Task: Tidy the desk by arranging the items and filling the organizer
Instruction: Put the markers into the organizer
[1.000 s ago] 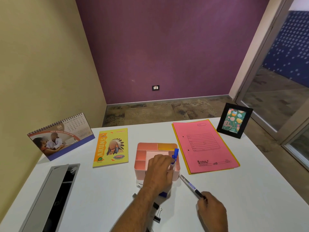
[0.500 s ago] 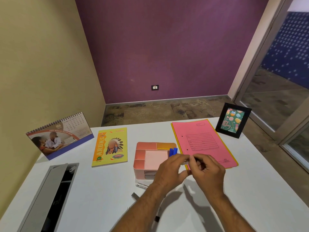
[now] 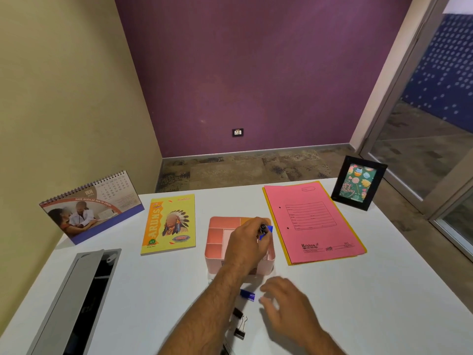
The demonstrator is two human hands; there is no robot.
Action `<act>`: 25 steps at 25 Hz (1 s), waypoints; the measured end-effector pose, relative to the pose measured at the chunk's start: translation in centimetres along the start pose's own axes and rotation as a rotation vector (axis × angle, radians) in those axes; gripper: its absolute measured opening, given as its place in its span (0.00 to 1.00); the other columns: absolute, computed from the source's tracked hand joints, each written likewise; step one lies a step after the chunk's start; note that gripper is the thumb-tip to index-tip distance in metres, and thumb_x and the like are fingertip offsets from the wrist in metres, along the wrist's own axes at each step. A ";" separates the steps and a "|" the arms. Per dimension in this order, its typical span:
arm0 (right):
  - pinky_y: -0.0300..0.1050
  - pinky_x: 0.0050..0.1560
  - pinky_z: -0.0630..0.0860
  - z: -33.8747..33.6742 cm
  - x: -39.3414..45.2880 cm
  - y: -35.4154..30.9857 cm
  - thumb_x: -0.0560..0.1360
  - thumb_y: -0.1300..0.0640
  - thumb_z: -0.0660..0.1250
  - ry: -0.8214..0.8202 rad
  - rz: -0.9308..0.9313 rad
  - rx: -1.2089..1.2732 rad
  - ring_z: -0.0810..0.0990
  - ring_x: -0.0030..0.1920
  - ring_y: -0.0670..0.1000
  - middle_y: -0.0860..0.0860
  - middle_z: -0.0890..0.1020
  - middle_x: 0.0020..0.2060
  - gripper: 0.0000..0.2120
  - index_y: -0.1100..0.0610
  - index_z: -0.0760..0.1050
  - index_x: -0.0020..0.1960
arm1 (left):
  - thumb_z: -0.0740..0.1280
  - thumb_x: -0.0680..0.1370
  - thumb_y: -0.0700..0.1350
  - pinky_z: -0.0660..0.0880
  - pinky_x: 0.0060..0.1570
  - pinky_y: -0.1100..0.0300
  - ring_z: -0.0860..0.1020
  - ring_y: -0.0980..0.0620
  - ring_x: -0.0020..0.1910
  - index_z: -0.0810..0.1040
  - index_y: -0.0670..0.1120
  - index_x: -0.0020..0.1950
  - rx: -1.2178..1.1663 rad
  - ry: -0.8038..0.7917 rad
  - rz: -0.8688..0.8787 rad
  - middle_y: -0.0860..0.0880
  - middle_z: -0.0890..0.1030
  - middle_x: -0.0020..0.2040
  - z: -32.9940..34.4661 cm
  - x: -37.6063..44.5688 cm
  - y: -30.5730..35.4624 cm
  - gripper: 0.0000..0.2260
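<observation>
A pink desk organizer (image 3: 217, 228) with several compartments stands mid-desk. My left hand (image 3: 245, 248) reaches over it and grips a pen (image 3: 263, 228), whose dark end pokes out above the organizer's right compartment. A blue-capped pen (image 3: 269, 231) stands there beside it. Nearer to me, my right hand (image 3: 286, 303) hovers low over the desk with its fingers relaxed, holding nothing. A small blue item (image 3: 248, 295) lies just left of its fingertips. Black binder clips (image 3: 240, 327) lie below that, partly hidden by my left forearm.
A yellow notebook (image 3: 169, 224) lies left of the organizer and a pink file (image 3: 312, 221) on a yellow one lies right of it. A desk calendar (image 3: 89, 208) stands far left and a black photo frame (image 3: 358, 183) far right. An open grey cable hatch (image 3: 76, 303) is near left.
My right hand picked the pen off the desk and passed it to my left hand. The left hand carried it over the organizer, and the right hand dropped back toward the blue item.
</observation>
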State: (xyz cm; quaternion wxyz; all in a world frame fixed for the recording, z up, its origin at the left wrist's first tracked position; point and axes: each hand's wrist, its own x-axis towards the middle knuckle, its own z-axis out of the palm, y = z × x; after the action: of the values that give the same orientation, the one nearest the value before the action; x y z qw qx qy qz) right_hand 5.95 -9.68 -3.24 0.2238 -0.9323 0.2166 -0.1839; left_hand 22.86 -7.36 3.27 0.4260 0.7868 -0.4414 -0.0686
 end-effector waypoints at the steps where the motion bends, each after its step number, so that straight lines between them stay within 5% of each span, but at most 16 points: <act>1: 0.44 0.50 0.76 1.3 -0.7 0.4 0.78 0.51 0.60 -0.120 -0.041 -0.051 0.77 0.57 0.50 0.46 0.78 0.59 0.12 0.47 0.77 0.58 | 0.71 0.76 0.48 0.80 0.50 0.60 0.81 0.53 0.50 0.77 0.51 0.55 0.010 -0.036 -0.059 0.53 0.83 0.53 0.0 0.2 -0.1 0.09; 5: 0.52 0.54 0.74 6.7 -2.0 2.3 0.77 0.54 0.59 -0.430 -0.108 -0.234 0.69 0.68 0.56 0.49 0.64 0.75 0.22 0.40 0.66 0.69 | 0.68 0.78 0.48 0.79 0.51 0.57 0.81 0.50 0.52 0.74 0.52 0.60 0.094 -0.164 -0.146 0.51 0.83 0.56 0.5 0.5 -0.2 0.11; 10: 0.60 0.52 0.76 8.9 -1.2 3.3 0.71 0.49 0.70 -0.528 -0.063 -0.347 0.75 0.64 0.59 0.54 0.65 0.76 0.29 0.42 0.67 0.70 | 0.61 0.81 0.50 0.74 0.47 0.54 0.77 0.47 0.49 0.74 0.48 0.60 0.280 -0.312 -0.144 0.45 0.81 0.54 1.6 0.6 -0.6 0.10; 14: 0.58 0.51 0.77 9.0 -1.5 4.0 0.70 0.52 0.72 -0.445 -0.114 -0.430 0.77 0.59 0.58 0.51 0.72 0.71 0.27 0.47 0.71 0.68 | 0.57 0.82 0.52 0.68 0.56 0.48 0.71 0.45 0.59 0.74 0.46 0.63 0.454 -0.413 -0.143 0.46 0.77 0.61 2.0 0.5 -1.0 0.14; 16: 0.48 0.39 0.76 8.1 -1.7 3.7 0.65 0.51 0.76 -0.420 -0.149 -0.401 0.79 0.48 0.52 0.47 0.81 0.58 0.22 0.45 0.77 0.58 | 0.56 0.82 0.51 0.65 0.60 0.47 0.67 0.45 0.64 0.71 0.47 0.67 0.494 -0.467 -0.155 0.47 0.72 0.67 2.1 0.2 -1.3 0.16; 19: 0.32 0.29 0.58 5.7 -1.7 2.5 0.52 0.45 0.82 -0.405 -0.102 -0.332 0.76 0.31 0.43 0.39 0.81 0.34 0.17 0.42 0.82 0.38 | 0.56 0.83 0.52 0.58 0.69 0.42 0.59 0.43 0.73 0.65 0.50 0.73 0.489 -0.505 -0.201 0.47 0.62 0.76 2.2 -0.1 -2.1 0.19; 21: 0.29 0.29 0.53 4.3 -1.8 2.2 0.58 0.46 0.80 -0.277 -0.019 -0.268 0.77 0.33 0.42 0.39 0.81 0.35 0.12 0.43 0.81 0.39 | 0.56 0.82 0.53 0.51 0.72 0.39 0.52 0.42 0.77 0.59 0.53 0.77 0.475 -0.520 -0.225 0.48 0.55 0.80 2.0 -0.2 -2.2 0.22; 25: 0.36 0.37 0.72 1.9 -1.5 2.3 0.75 0.50 0.65 -0.054 0.030 -0.057 0.75 0.42 0.43 0.41 0.78 0.43 0.05 0.46 0.75 0.50 | 0.59 0.81 0.50 0.49 0.74 0.42 0.51 0.45 0.78 0.61 0.55 0.77 0.370 -0.426 -0.171 0.50 0.56 0.79 0.8 -0.6 -2.5 0.23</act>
State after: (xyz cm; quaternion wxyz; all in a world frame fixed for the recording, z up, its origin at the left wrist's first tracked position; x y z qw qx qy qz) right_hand 4.74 -10.16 -6.32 0.2055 -0.9396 0.2295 -0.1492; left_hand 23.68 -6.81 0.77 0.1657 0.8532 -0.4581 -0.1863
